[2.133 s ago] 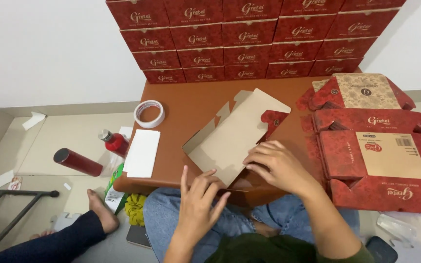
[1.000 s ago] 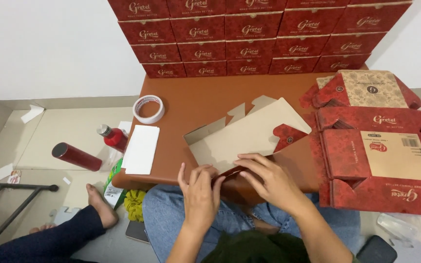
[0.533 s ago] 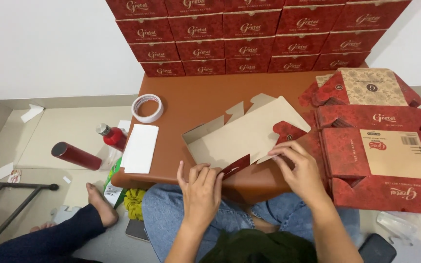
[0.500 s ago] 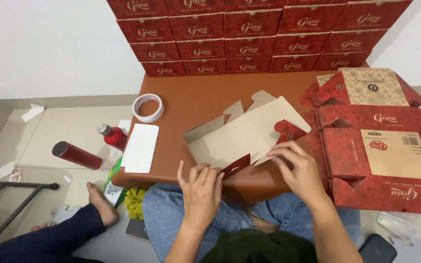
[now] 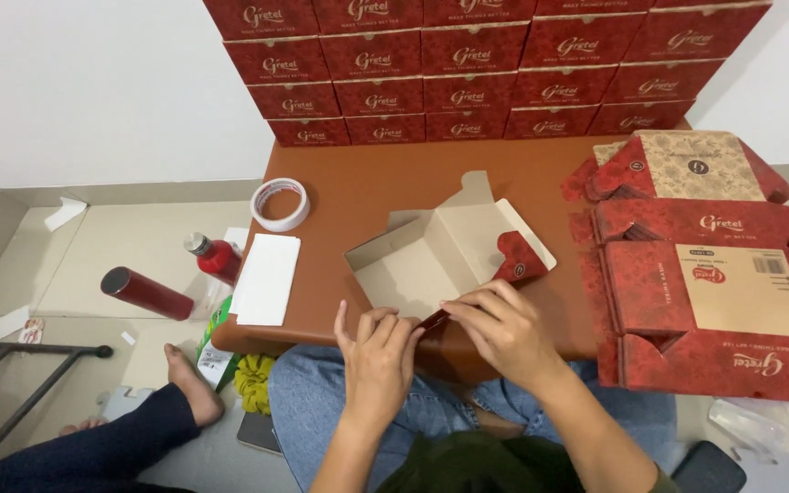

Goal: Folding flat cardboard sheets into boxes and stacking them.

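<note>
The person is folding a flat red carton (image 5: 454, 260) into a box on the brown surface (image 5: 385, 178), and the carton is lying just in front of them, its plain inside facing up and one side wall already standing. The left hand (image 5: 378, 351) is pressing down on the near edge with fingers spread and flat, holding nothing. The right hand (image 5: 502, 327) is pinching the near red flap (image 5: 437, 318) between thumb and fingers and bending it along its crease. To do this fold well, the left hand should probably be keeping the base pinned so the panel is not sliding, while the right is working the flap along the scored line rather than across it, so the card is not buckling. The tab at the far right corner (image 5: 515, 260) looks ready to tuck in. A stack of flat cartons (image 5: 714, 274) is waiting at the right, finished boxes (image 5: 468, 68) are lining the wall, and a tape roll (image 5: 279, 204) is sitting at the left.
</note>
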